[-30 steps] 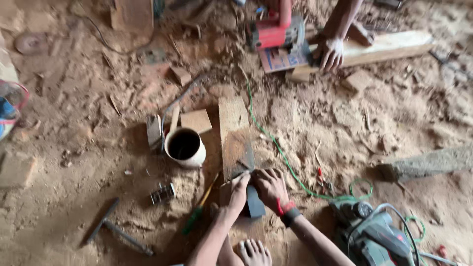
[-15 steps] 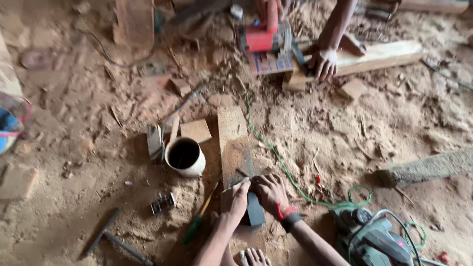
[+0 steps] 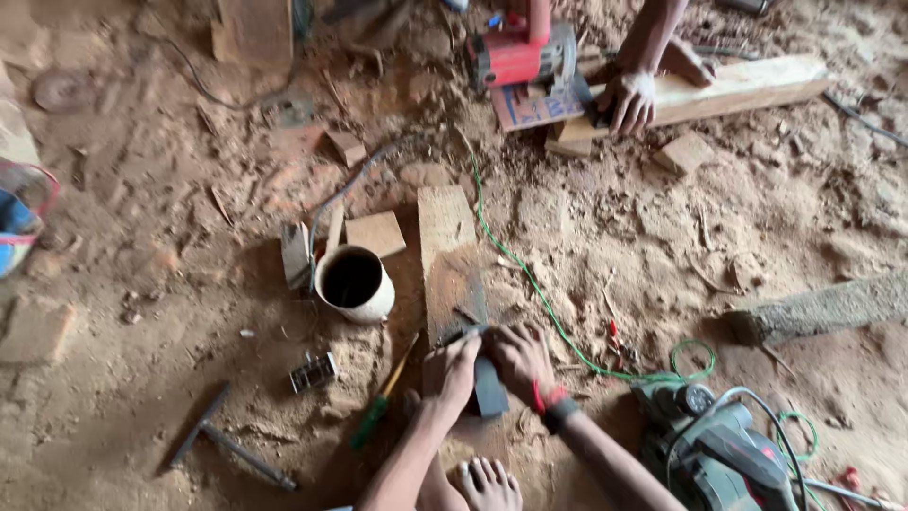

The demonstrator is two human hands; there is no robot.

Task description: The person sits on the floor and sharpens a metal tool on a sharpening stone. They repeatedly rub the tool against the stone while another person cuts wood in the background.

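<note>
Plank (image 3: 446, 248) lies lengthwise away from both hands (image 3: 452, 371), pinned.

Sawdust-strewn dirt floor (image 3: 170, 189) bears plank (image 3: 446, 248), cup (image 3: 355, 284), wood scraps

White cup (image 3: 356, 282) sits up-left of the hands; green-handled screwdriver (image 3: 382, 399) just left. Green cable (image 3: 530, 284) trails above them. Grey power tool (image 3: 728, 454) lies right; red saw (image 3: 520, 55) far above.
</note>
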